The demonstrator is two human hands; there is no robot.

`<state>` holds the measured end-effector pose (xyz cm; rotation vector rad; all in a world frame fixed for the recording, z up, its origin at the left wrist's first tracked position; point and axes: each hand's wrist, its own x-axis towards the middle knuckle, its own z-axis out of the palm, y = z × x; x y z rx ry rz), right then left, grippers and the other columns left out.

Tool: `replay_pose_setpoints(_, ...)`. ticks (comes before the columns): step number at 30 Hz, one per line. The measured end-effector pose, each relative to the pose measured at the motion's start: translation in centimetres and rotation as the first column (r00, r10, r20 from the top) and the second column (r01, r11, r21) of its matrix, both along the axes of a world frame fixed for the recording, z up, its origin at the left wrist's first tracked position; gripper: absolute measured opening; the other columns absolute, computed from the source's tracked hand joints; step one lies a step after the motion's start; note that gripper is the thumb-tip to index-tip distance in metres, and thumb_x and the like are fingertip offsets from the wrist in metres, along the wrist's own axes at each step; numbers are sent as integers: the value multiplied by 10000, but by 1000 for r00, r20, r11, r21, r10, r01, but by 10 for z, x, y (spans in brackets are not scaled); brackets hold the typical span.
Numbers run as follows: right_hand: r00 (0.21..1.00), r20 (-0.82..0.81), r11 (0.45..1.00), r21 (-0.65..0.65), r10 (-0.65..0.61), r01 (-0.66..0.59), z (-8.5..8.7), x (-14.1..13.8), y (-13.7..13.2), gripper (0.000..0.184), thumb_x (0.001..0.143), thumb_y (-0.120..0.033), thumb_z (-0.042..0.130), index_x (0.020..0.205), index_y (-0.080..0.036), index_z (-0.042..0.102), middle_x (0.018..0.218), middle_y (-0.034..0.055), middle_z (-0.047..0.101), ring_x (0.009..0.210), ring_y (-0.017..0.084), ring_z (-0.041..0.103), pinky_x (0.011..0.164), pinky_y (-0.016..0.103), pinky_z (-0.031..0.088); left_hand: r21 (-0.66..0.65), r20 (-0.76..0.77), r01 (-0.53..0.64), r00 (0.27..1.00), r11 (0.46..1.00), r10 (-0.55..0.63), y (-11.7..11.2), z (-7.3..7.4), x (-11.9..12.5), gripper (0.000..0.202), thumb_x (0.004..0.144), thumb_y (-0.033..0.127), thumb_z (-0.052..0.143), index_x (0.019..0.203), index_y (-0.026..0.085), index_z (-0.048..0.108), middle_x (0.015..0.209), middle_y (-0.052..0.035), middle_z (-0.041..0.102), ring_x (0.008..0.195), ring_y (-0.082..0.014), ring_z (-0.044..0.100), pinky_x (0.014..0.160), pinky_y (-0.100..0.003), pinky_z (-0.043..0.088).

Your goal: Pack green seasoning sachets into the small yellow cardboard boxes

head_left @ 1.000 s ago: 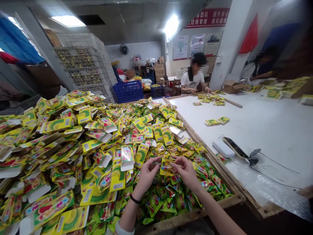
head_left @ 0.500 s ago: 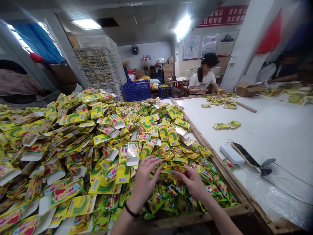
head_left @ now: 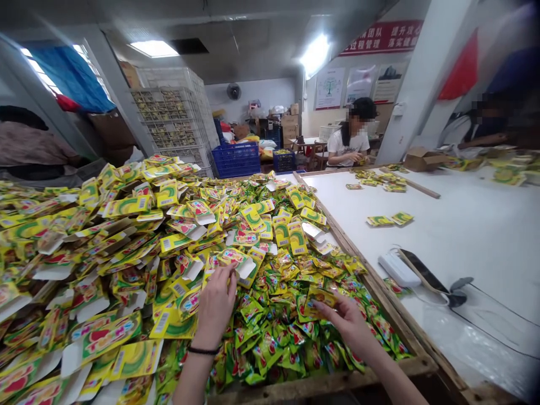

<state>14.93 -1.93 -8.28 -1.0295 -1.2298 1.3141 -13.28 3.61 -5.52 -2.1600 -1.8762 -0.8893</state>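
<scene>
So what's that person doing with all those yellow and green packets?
A person sits at a wooden-edged bin heaped with flat yellow cardboard cartons and small green-and-yellow foil sachets. The left hand grips one flat yellow carton with a white flap on the pile. The right hand pinches a few sachets. Two other people work at the white table beyond.

Sachets [head_left: 270, 337]: glossy plastic film. Cartons [head_left: 126, 208]: printed card, white matt inside. Bin edge [head_left: 337, 379]: rough bare wood. Adjacent table [head_left: 472, 225]: smooth matt white.
</scene>
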Motion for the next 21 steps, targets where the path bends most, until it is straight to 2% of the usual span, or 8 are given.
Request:
replay_pose_setpoints(2,1000,-25,1000,-8,-16,16,2,6,-1,351,771,-414,654,1036,-186,622,1015,69,682,942,255,630,878,403,491,45,-91,-115,989,992,119,4,-2,3,448,861,416,401,1230,173,471,1136,-145,523,1072,-294,508,855,-417,444)
replay_pose_setpoints(4,998,-48,999,-15,-35,34,1,8,-3,370,764,-426,659,1035,-178,623,1015,69,681,933,255,632,864,405,500,50,-177,-170,968,984,176,11,-7,4,518,824,458,453,1263,184,452,1246,-170,445,1164,-337,436,889,-458,415)
replay_pose_setpoints(10,999,-27,998,-66,-17,15,-12,-4,-14,334,762,-458,648,953,-184,648,929,40,697,881,233,641,797,354,520,-45,-260,-100,962,994,85,34,-20,13,674,766,472,521,1357,203,342,1405,-173,323,1214,-344,402,953,-476,340)
replay_pose_setpoints(13,999,-44,997,-72,-29,26,-16,-7,-16,304,764,-443,651,930,-188,650,889,32,698,878,232,640,781,340,522,-15,-246,-114,964,993,107,39,-16,19,565,805,350,484,1344,222,373,1352,-142,428,1189,-323,423,974,-487,308)
replay_pose_setpoints(16,998,-61,994,-105,-15,9,-17,-6,-15,290,769,-441,644,912,-188,644,866,38,698,840,241,646,708,343,542,39,-120,-107,987,994,111,42,-8,21,415,863,306,382,1262,254,482,1214,-97,561,1158,-305,442,991,-509,286)
replay_pose_setpoints(18,998,-58,995,-95,6,-12,-12,-4,-14,290,785,-435,628,950,-197,638,937,49,691,871,241,645,745,359,539,46,44,-25,999,999,23,40,-4,22,387,873,331,368,1216,236,520,1190,-92,578,1161,-291,446,1006,-497,294)
replay_pose_setpoints(20,1000,4,1000,-25,15,-15,-4,-4,-14,303,803,-413,614,1033,-216,622,1101,66,643,1004,242,606,878,386,491,-29,302,142,945,989,-126,31,0,26,400,873,368,374,1206,199,517,1175,-102,587,1132,-261,488,991,-453,355)
replay_pose_setpoints(21,998,65,1000,31,3,-5,0,-4,-15,315,807,-402,612,1067,-224,615,1189,75,598,1083,245,566,941,394,448,-93,444,252,876,963,-186,23,1,30,414,873,387,374,1210,188,511,1171,-102,591,1111,-246,513,969,-427,395)
